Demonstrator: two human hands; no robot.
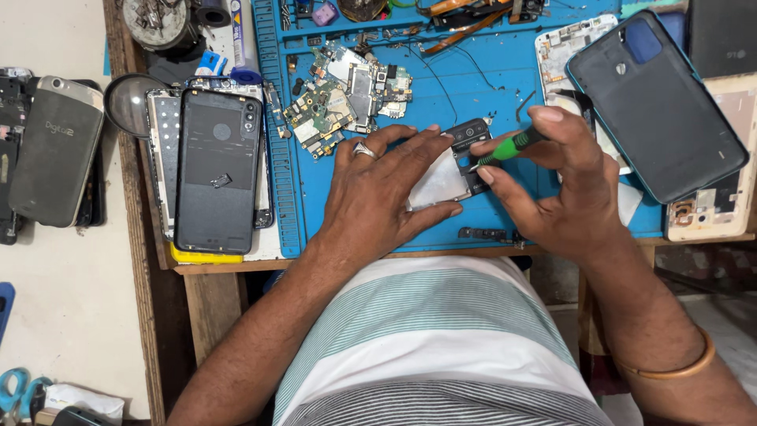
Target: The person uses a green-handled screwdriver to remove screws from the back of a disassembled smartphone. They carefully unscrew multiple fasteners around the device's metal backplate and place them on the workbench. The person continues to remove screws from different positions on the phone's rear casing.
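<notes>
My left hand (386,189), with a ring on one finger, lies flat on an opened phone (453,170) on the blue repair mat (489,87) and holds it down. A silver plate and a black camera part of the phone show past the fingers. My right hand (564,185) grips a green-handled screwdriver (509,147), its tip on the phone's upper right part. A thin bangle sits on my right wrist.
Circuit boards (343,91) lie on the mat behind my left hand. A stack of phones with a black back cover (217,170) stands at the left. A dark back cover (654,102) and phone frames lie at the right. A grey phone (55,150) rests at far left.
</notes>
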